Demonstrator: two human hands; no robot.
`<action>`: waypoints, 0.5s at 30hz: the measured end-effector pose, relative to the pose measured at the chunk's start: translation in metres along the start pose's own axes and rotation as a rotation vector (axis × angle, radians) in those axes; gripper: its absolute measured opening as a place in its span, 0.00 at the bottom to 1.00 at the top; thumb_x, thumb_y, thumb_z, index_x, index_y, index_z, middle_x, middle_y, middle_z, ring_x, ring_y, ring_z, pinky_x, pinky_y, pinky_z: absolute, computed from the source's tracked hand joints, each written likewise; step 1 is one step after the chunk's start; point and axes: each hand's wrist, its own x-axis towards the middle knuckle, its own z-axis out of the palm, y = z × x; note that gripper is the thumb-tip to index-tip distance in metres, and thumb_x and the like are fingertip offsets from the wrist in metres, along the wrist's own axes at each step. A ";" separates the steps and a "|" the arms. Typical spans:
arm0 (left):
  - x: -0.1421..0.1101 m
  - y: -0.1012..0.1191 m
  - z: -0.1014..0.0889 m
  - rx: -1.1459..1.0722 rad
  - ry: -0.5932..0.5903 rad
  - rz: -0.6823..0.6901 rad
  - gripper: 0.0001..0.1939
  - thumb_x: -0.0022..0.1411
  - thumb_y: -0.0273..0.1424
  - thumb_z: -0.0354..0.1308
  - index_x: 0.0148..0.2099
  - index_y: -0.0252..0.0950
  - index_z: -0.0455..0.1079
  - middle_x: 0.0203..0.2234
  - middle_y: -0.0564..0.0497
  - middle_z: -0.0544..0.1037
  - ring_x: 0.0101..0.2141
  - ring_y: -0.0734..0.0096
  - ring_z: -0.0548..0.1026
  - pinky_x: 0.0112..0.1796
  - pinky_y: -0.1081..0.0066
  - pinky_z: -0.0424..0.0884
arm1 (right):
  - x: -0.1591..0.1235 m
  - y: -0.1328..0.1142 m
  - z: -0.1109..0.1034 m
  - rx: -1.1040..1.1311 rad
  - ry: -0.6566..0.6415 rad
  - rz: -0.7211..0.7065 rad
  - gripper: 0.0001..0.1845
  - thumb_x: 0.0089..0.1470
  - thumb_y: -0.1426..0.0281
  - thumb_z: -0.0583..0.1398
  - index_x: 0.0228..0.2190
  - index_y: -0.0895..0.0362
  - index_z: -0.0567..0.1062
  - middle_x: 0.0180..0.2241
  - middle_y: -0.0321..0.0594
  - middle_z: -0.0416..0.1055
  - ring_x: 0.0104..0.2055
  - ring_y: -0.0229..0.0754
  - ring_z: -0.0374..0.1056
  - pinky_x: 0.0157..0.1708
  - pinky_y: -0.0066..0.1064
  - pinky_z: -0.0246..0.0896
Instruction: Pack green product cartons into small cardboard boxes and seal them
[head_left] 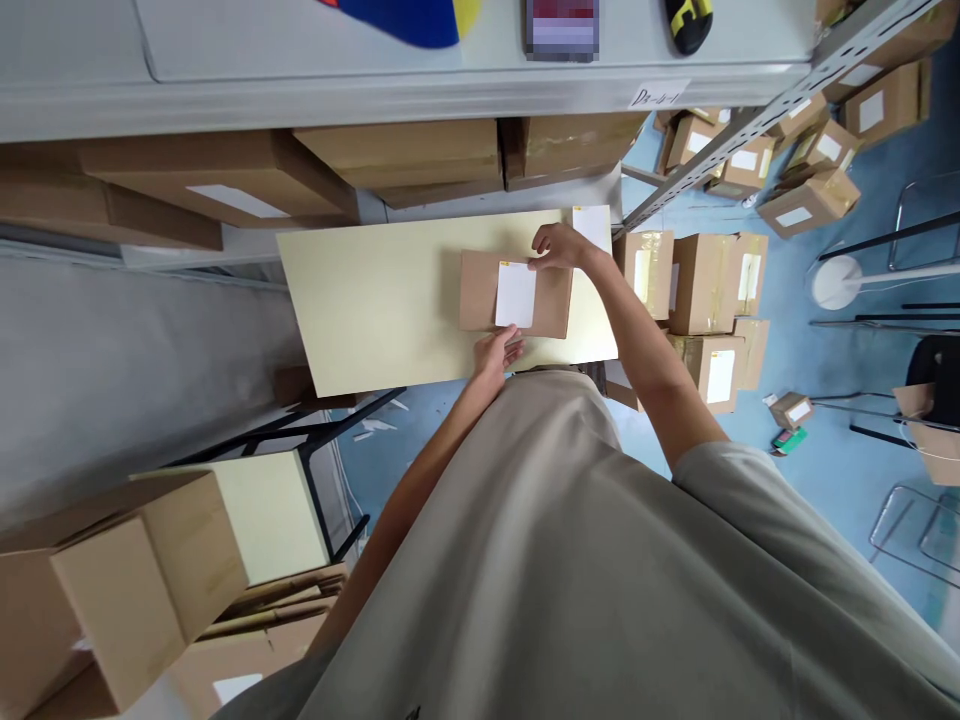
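A brown cardboard box (478, 292) lies on a pale yellow tabletop (367, 310). On its upper face is a white label (516, 297) with a small yellow mark at its far edge. My right hand (559, 247) is bent over the far right side of the box; its thumb meets the label's upper right corner, and the curled fingers stand apart from the thumb. At the near edge of the box is my left hand (496, 355), thumb by the label's lower edge and fingers loosely extended. Whether the left fingers press on the box side cannot be seen.
A metal shelf (480, 90) runs above the table's far side, with a phone-like item (562, 30) and a yellow-black tool handle (688, 24) on it. Labelled cartons (705, 285) stand right of the table. Another white sheet (592, 225) lies at the table's far right. An open carton (150, 570) stands lower left.
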 end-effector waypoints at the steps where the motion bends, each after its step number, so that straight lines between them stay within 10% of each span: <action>1: 0.000 0.001 0.000 0.002 0.004 -0.001 0.07 0.65 0.27 0.77 0.39 0.33 0.81 0.38 0.44 0.88 0.31 0.71 0.84 0.36 0.71 0.78 | 0.003 -0.005 0.005 0.005 0.013 -0.009 0.33 0.49 0.52 0.81 0.52 0.55 0.86 0.52 0.46 0.85 0.55 0.59 0.81 0.61 0.50 0.75; 8: -0.002 0.005 0.000 0.030 0.017 -0.020 0.09 0.62 0.28 0.78 0.40 0.34 0.81 0.39 0.43 0.88 0.36 0.66 0.87 0.37 0.71 0.79 | 0.032 -0.041 0.041 -0.023 0.099 -0.006 0.32 0.53 0.48 0.78 0.51 0.55 0.84 0.56 0.49 0.82 0.60 0.62 0.77 0.64 0.53 0.72; 15: -0.003 0.004 0.001 0.017 0.000 -0.014 0.08 0.63 0.27 0.78 0.39 0.33 0.81 0.38 0.44 0.88 0.33 0.69 0.85 0.37 0.71 0.78 | -0.002 0.000 0.031 -0.024 0.142 0.020 0.37 0.53 0.45 0.77 0.55 0.54 0.82 0.60 0.52 0.78 0.64 0.67 0.72 0.65 0.58 0.69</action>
